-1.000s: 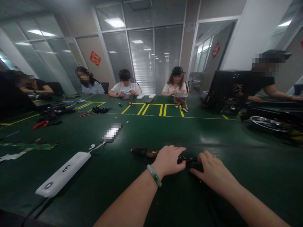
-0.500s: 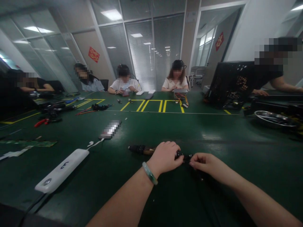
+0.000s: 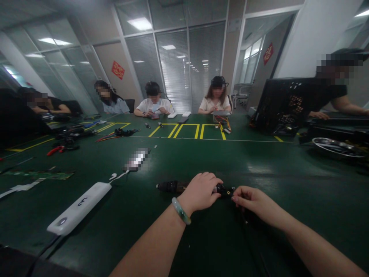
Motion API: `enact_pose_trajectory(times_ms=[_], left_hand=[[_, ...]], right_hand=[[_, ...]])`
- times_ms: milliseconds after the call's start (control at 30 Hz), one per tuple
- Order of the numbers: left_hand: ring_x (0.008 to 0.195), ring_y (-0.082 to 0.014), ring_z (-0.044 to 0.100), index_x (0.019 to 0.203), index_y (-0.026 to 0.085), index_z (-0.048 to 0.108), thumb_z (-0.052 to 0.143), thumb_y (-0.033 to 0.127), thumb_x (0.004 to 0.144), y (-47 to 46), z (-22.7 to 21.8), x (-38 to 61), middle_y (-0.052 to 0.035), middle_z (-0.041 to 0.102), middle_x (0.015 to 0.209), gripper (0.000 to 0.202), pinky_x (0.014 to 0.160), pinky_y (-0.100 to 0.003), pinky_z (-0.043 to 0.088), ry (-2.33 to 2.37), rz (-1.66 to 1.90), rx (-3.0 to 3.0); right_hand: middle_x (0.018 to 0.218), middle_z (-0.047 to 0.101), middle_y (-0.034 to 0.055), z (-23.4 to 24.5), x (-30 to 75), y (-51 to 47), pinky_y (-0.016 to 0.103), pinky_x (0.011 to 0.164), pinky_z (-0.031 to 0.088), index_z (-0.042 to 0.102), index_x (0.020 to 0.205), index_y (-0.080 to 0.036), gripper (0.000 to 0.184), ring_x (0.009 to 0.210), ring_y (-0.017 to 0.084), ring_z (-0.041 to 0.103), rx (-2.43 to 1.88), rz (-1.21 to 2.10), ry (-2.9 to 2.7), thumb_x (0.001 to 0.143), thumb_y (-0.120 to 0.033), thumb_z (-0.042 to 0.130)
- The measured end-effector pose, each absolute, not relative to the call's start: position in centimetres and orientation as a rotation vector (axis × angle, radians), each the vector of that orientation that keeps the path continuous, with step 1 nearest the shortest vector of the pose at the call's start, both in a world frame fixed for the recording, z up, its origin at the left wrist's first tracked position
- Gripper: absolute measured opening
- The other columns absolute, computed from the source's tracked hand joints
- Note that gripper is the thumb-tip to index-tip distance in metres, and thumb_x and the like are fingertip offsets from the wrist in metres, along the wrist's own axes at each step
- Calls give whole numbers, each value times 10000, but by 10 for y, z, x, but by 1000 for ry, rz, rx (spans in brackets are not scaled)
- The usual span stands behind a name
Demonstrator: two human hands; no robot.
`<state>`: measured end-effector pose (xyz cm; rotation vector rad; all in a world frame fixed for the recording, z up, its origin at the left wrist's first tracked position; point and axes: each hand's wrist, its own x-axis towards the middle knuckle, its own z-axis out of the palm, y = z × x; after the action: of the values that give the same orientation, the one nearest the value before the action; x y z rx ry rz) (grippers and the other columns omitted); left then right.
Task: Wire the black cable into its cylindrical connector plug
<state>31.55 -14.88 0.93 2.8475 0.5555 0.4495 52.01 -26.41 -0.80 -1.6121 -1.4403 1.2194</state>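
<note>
The left hand (image 3: 198,192) was closed over a dark rod-shaped tool (image 3: 173,187), low above the green work table (image 3: 288,238) and right in front of the person. Its fingers hid the tool's middle, leaving only the thicker left end and a small black tip (image 3: 229,191) in sight. The right hand (image 3: 253,202) reached in from the other side with its fingers bunched, and the fingertips (image 3: 235,199) were at or just beside that tip. Whether they gripped it, or some tiny piece, could not be made out. A pale green bangle (image 3: 181,211) circled the left wrist.

To the left lay a white battery pack (image 3: 79,209), its thin white cable running toward a flat object (image 3: 137,159) blurred by pixelation. Red-handled pliers (image 3: 56,150) sat farther off, tangled among dark clutter too small to tell apart. At the right, a round metal tray (image 3: 337,148) lay partly in shadow.
</note>
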Motion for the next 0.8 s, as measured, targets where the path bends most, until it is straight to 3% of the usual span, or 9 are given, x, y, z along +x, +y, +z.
enact_pose_trajectory(times_ms=[267,467,800], left_hand=[[1012,-204,485,1136,253,547,640,250,844,-151,10,325,-14,538,1069,306,865,-353,396,630,500,2921],[971,-203,496,1075,243,584,602,364,869,-162,14,323,-15,548,1027,239,824,-346,410,649,555,2854],[917,-194,520,945,208,604,559,197,829,-176,8,331,-21,581,969,125,820,-345,408,724,640,2705]], right_hand=[[711,580,-13,-6,517,-267,179,510,432,569,894,-162,253,592,106,549,-1664,1342,-1405,887,-415,556],[705,581,-15,-7,514,-265,177,505,425,581,926,-166,214,573,101,540,-1707,1220,-1444,896,-373,531],[698,606,-13,-19,517,-264,175,489,411,588,873,-172,192,556,107,557,-1718,1055,-1527,891,-352,522]])
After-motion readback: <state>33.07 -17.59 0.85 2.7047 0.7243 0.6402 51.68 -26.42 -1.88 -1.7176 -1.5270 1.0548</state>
